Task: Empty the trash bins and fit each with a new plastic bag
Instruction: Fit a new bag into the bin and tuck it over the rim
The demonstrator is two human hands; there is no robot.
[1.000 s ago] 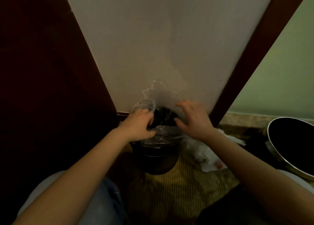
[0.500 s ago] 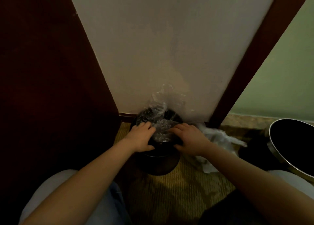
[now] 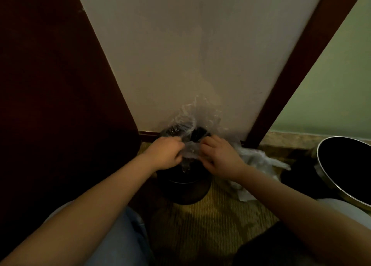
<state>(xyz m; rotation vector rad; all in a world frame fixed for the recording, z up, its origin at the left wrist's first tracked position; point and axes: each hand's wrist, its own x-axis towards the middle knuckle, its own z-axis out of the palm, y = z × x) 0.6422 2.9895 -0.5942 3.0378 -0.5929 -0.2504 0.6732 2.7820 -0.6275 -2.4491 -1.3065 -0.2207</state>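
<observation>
A small dark round trash bin point(image 3: 184, 189) stands on the floor against the pale wall. A clear plastic bag point(image 3: 190, 123) billows up out of its mouth. My left hand point(image 3: 163, 154) grips the near edge of the bag on the left. My right hand point(image 3: 219, 155) pinches the same edge just to the right. Between the two hands a strip of the bag point(image 3: 191, 151) is stretched over the bin's near rim. The inside of the bin is mostly hidden by plastic and my hands.
A crumpled pale plastic bag point(image 3: 257, 161) lies on the carpet right of the bin. A second, larger bin with a metal rim point(image 3: 323, 169) stands at the far right. Dark wood panels point(image 3: 60, 105) flank the wall. My knees are at the bottom of the view.
Both hands have come closer together at the bin's near rim and now grip the bag's edge, pulling a strip of it taut between them.
</observation>
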